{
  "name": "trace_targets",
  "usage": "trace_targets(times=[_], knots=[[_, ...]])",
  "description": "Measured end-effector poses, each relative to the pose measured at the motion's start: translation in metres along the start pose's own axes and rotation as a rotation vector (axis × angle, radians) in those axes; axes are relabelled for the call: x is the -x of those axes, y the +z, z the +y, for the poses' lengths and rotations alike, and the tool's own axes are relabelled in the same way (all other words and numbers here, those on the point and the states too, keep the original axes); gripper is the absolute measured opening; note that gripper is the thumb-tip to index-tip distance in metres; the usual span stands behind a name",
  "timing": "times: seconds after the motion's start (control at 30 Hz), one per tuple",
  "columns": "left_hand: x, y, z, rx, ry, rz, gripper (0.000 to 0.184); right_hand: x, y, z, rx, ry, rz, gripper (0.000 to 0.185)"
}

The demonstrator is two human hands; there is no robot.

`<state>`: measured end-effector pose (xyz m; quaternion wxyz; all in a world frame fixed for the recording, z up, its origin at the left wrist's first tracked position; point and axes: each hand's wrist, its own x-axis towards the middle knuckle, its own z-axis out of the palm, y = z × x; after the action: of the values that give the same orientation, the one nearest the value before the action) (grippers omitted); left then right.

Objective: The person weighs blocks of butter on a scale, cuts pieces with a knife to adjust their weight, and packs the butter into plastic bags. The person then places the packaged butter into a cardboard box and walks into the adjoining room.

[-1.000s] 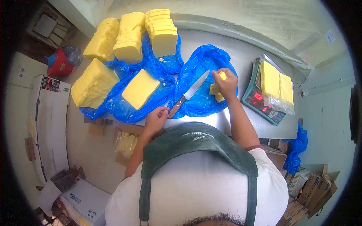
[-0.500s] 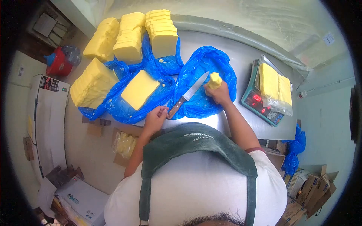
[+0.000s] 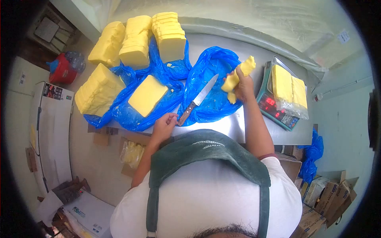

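Observation:
My right hand [image 3: 243, 86] grips an irregular lump of butter [image 3: 235, 79] above the right side of an open blue plastic bag [image 3: 214, 101]. My left hand [image 3: 164, 125] is closed beside the handle of a kitchen knife [image 3: 198, 99]; whatever is between its fingers is hidden. The knife lies on the blue bag, its blade pointing away and to the right. Left of it, a smooth-faced yellow butter block [image 3: 148, 95] sits on more blue plastic. A larger sliced block [image 3: 99, 89] stands farther left.
Several tall sliced butter blocks stand at the back left, one of them [image 3: 170, 35] beside the bag. At right, a digital scale [image 3: 260, 93] with red digits bears wrapped yellow slabs [image 3: 291, 87]. The steel table [image 3: 254, 135] ends in front of my apron.
My right hand has moved right with the butter lump, from over the knife tip toward the scale. The lump is now turned so more of it shows. The left hand stays beside the knife.

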<state>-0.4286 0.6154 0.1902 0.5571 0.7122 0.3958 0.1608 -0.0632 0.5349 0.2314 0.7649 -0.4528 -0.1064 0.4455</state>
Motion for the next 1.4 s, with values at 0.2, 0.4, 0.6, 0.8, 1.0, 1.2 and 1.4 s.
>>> trace_targets(times=[0.2, 0.4, 0.6, 0.8, 1.0, 1.2, 1.4], knots=[[0.0, 0.001, 0.007, -0.056, 0.016, -0.01, 0.024, 0.007, 0.005, -0.007, 0.008, -0.117, -0.144, 0.039], [-0.003, 0.003, 0.004, -0.076, 0.027, -0.005, 0.023, 0.009, -0.012, 0.027, -0.505, 0.097, -0.37, 0.051], [-0.001, -0.004, 0.005, -0.104, 0.018, 0.0, 0.023, 0.013, -0.004, 0.049, -0.524, 0.156, -0.141, 0.06], [0.006, -0.004, 0.005, -0.105, 0.026, 0.016, 0.022, 0.047, 0.03, 0.029, -0.329, 0.13, -0.07, 0.055], [0.012, 0.0, 0.002, -0.106, 0.032, 0.027, 0.023, 0.051, 0.038, 0.016, -0.097, 0.114, -0.184, 0.035], [0.015, 0.011, 0.025, -0.131, 0.061, 0.027, 0.023, 0.065, 0.042, -0.012, 0.097, -0.019, -0.126, 0.028], [0.007, 0.045, 0.054, -0.082, 0.119, -0.04, 0.022, 0.11, 0.012, -0.066, 0.757, -0.524, 0.122, 0.028]])
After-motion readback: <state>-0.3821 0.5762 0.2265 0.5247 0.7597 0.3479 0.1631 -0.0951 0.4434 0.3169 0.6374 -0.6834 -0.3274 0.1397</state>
